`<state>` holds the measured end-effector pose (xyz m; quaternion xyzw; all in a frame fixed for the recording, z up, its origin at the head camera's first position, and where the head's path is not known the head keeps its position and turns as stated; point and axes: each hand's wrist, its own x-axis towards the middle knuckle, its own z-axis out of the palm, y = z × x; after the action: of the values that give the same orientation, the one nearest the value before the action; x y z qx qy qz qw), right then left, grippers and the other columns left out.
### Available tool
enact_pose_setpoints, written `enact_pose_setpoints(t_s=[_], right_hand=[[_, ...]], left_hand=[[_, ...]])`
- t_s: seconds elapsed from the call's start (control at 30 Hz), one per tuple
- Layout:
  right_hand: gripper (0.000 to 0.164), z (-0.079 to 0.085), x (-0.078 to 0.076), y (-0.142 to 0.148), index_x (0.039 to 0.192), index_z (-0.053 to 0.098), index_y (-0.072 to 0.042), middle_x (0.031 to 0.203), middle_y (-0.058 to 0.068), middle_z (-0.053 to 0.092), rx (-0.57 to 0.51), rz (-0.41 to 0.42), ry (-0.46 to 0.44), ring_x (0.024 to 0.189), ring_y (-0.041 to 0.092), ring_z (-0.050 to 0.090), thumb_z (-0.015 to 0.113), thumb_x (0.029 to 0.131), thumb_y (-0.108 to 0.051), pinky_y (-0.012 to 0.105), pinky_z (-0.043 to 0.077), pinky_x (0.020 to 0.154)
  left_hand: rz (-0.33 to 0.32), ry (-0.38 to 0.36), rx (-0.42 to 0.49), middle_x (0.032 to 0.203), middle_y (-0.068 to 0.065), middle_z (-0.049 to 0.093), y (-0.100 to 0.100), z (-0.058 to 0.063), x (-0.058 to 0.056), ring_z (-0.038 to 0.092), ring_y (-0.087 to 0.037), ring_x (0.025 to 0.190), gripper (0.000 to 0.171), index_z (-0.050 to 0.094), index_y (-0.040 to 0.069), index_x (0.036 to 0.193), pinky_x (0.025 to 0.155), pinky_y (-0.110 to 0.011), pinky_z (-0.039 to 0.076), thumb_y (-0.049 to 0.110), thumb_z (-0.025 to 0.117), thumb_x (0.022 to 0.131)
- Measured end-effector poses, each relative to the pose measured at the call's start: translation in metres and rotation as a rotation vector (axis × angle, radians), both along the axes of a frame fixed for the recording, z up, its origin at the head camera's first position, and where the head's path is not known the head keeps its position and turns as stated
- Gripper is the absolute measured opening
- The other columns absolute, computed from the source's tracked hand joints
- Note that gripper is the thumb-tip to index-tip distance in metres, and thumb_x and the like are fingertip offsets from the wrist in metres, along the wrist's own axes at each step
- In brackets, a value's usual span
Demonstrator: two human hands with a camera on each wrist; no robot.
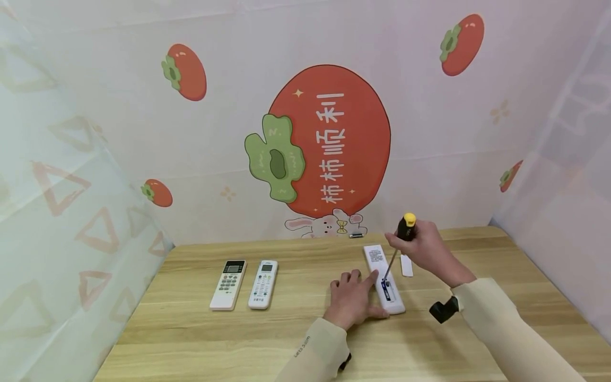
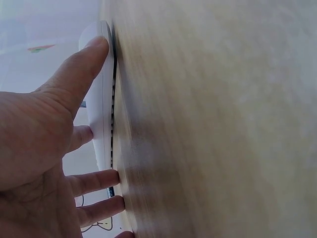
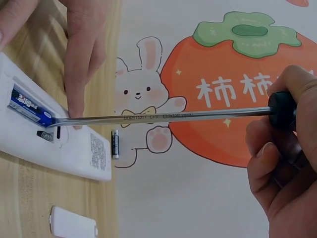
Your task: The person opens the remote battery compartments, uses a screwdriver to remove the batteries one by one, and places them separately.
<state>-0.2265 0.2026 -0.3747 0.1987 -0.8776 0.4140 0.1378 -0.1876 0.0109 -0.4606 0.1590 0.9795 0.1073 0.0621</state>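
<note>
A white remote control [image 1: 375,257] lies face down with its battery compartment uncovered. Beside it, my left hand [image 1: 350,301] braces it with straight fingers, thumb near the close end and index finger along the side, as the left wrist view also shows. My right hand [image 1: 426,248] grips the black and yellow handle of a screwdriver [image 1: 407,228]. Its slim metal shaft slants down into the compartment, where the tip meets the end of a blue battery [image 3: 30,108]. The neighbouring slot shows a spring contact and no battery.
A white battery cover [image 1: 406,265] lies right of the remote. One loose battery [image 1: 356,235] sits at the table's back edge by the printed curtain. Two more remotes, a cream one [image 1: 228,284] and a white one [image 1: 263,285], rest face up to the left.
</note>
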Motion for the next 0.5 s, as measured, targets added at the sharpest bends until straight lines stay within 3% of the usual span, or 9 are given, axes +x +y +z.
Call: enact_pose_setpoints(t_s=[0.23,0.5], right_hand=[[0.022,-0.006,0.007,0.003,0.074,0.062,-0.016,0.066,-0.008,0.062,-0.007,0.005,0.121,0.057,0.011,0.055,0.077,0.089,-0.008,0.029,0.048,0.057],[0.021,-0.008,0.015,0.005,0.078,0.062,-0.015,0.069,-0.01,0.061,0.007,-0.003,0.16,0.063,0.01,0.057,0.079,0.088,-0.007,0.03,0.049,0.064]], left_hand=[[-0.004,0.002,-0.005,0.147,-0.005,0.048,0.0,0.0,0.0,0.045,-0.028,0.129,0.095,0.041,0.04,0.155,0.101,-0.053,0.04,0.072,0.076,0.073],[0.003,-0.001,-0.017,0.145,-0.004,0.049,0.001,0.001,0.001,0.046,-0.028,0.128,0.096,0.04,0.041,0.155,0.1,-0.052,0.04,0.072,0.076,0.072]])
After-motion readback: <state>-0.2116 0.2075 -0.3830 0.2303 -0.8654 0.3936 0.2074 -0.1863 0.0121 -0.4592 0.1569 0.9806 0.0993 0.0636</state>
